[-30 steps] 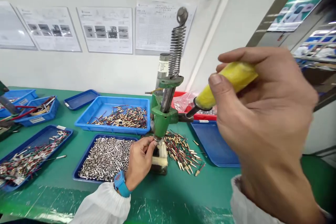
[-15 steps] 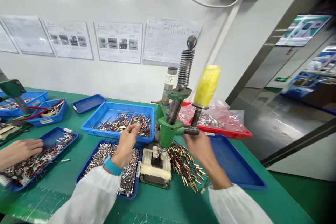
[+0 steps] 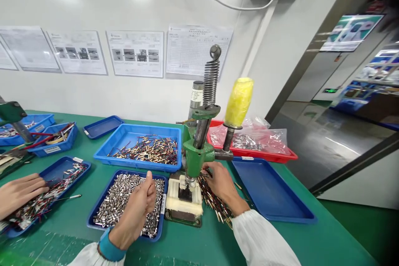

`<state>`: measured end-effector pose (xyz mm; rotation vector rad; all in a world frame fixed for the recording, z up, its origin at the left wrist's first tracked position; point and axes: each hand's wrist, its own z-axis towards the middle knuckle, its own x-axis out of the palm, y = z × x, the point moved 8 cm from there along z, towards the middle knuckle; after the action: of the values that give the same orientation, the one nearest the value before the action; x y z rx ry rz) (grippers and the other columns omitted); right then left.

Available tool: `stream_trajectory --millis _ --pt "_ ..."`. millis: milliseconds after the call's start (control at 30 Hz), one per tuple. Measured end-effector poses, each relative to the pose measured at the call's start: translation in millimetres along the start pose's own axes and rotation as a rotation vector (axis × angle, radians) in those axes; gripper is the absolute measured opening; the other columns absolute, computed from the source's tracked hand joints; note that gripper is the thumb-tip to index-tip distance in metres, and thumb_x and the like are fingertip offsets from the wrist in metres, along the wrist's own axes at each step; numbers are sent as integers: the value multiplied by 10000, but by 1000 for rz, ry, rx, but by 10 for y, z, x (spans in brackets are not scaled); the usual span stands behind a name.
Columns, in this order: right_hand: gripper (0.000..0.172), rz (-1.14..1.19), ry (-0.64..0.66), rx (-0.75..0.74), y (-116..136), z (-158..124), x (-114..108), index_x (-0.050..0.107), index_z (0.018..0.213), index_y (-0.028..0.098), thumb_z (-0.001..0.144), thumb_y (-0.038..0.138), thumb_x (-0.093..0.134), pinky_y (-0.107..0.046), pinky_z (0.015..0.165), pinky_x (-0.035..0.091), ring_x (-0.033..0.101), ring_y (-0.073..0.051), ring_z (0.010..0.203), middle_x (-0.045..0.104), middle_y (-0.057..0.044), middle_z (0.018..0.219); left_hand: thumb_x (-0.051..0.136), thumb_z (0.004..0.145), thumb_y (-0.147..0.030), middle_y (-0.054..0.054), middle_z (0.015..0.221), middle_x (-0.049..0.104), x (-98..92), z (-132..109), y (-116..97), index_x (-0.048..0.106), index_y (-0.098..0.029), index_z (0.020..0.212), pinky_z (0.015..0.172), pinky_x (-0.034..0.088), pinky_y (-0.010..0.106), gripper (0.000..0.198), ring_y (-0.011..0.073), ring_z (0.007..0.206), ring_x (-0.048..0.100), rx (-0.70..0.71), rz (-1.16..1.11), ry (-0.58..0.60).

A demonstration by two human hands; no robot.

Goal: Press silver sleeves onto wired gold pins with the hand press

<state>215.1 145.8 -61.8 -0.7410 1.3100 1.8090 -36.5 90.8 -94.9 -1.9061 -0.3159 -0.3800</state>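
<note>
A green hand press (image 3: 197, 154) with a coil spring and a yellow-wrapped lever handle (image 3: 238, 102) stands on the green table; the handle is up and nobody holds it. My left hand (image 3: 139, 208) hovers over the blue tray of small silver sleeves (image 3: 124, 199), fingers curled with the thumb up; what they hold, if anything, is hidden. My right hand (image 3: 220, 182) reaches into the loose pile of gold-tipped pins (image 3: 215, 203) just right of the press base, fingers bent down onto them.
A blue tray of gold pins (image 3: 141, 145) lies behind the sleeves. An empty blue tray (image 3: 268, 191) and a red tray with plastic bags (image 3: 255, 143) are at the right. Another person's hand (image 3: 18, 193) rests on a tray of wired parts at the left.
My right hand let go of the yellow handle, which swung up, and dropped to the pin pile. My left hand left the press die and moved over the sleeve tray.
</note>
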Motion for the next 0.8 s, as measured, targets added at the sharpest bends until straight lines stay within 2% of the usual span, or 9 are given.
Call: stream_trajectory --millis 67,167,233,367,467,567,667,800 --pt "162 99 -102 -16 41 -103 -133 708 945 182 894 223 560 -345 886 491 654 -226 1012 740 -76 1008 752 691 -661 -98 537 272 65 -42 10 390 -205 611 416 136 191 588 51 451 158 6 -16 3" --pt "288 232 -215 -16 134 -331 -300 715 1018 182 950 365 503 -363 870 533 683 -234 1003 746 -92 1060 822 666 -581 -87 597 308 195 -128 24 528 -171 712 445 180 179 508 52 485 200 36 -103 48" --pt "312 317 -255 -13 231 -519 -359 727 1033 183 954 396 514 -368 865 552 702 -235 972 755 -96 1049 855 663 -519 -84 613 313 277 -189 50 614 -151 812 466 199 176 465 55 508 207 57 -144 84" --pt "254 553 -253 -1 481 -896 -309 748 1076 218 925 352 593 -377 891 561 704 -237 994 752 -97 1092 830 713 -504 -94 576 259 399 -274 139 677 -135 886 473 171 198 435 68 518 145 59 -112 126" --pt "223 660 -242 27 660 -1075 -224 753 1061 227 899 324 633 -353 868 571 715 -229 952 758 -90 1061 786 744 -550 -99 552 225 449 -295 164 691 -134 887 473 151 216 450 79 519 124 77 -35 128" --pt "171 696 -268 44 779 -1130 -221 757 979 209 880 311 660 -303 771 583 722 -210 841 767 -78 949 743 752 -609 -98 540 225 482 -292 185 689 -135 823 468 132 235 483 84 514 114 89 31 134" --pt "125 680 -284 -7 881 -1110 -288 753 940 215 887 270 655 -272 750 574 718 -189 818 763 -59 908 708 759 -644 -95 512 220 476 -294 165 691 -141 754 461 119 246 503 88 498 124 148 158 95" --pt "138 648 -272 -103 988 -1082 -348 752 955 232 898 192 633 -243 754 563 713 -161 817 755 -35 896 681 777 -645 -70 487 273 514 -347 40 678 -167 636 452 197 241 498 99 484 177 281 316 62"
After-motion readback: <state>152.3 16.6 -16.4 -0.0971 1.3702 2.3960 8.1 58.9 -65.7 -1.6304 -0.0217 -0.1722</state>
